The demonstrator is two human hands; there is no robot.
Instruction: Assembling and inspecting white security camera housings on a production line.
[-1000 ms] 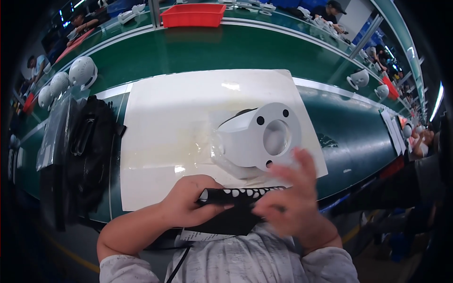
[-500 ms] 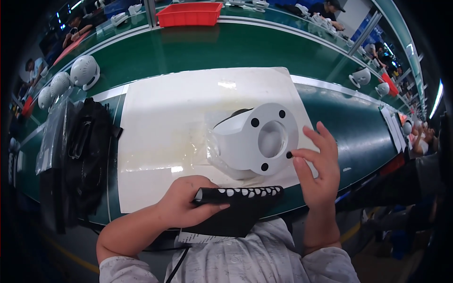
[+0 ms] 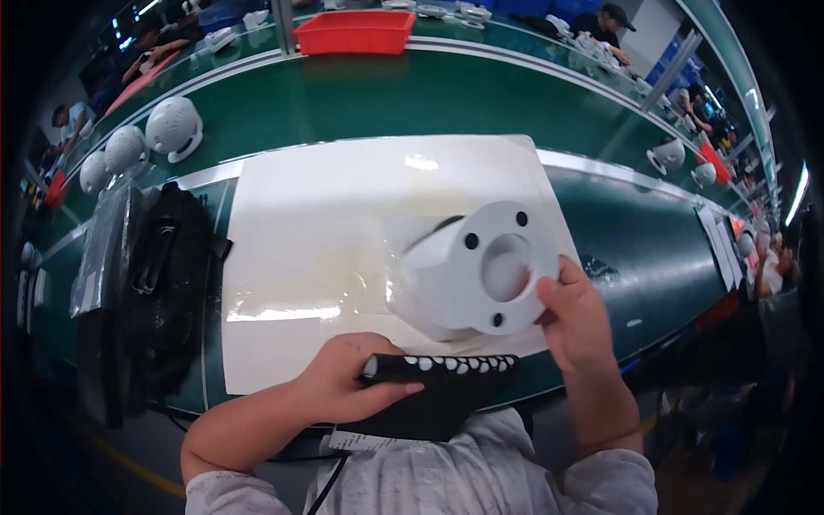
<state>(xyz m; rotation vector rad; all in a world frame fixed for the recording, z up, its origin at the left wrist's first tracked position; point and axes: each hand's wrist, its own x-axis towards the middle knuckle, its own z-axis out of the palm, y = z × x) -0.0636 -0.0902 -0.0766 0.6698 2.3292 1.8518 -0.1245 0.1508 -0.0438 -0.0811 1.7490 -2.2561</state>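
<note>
Via remote feed, I've L hand (image 3: 354,378) gripping a black sheet (image 3: 416,416) nr lower edge of white mat (image 3: 300,206). R hand (image 3: 579,322) pinches rim of white base (image 3: 442,270), on mat's R half.

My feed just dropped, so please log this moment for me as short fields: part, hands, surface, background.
Part: white round-flanged piece, three round black dots visible
Left hand: holds black sheet with white round spots along its edge
Right hand: thumb on flange rim, fingers partly hidden behind
Surface: white rectangular mat on green bench
Background: red rectangular plastic tray
</note>
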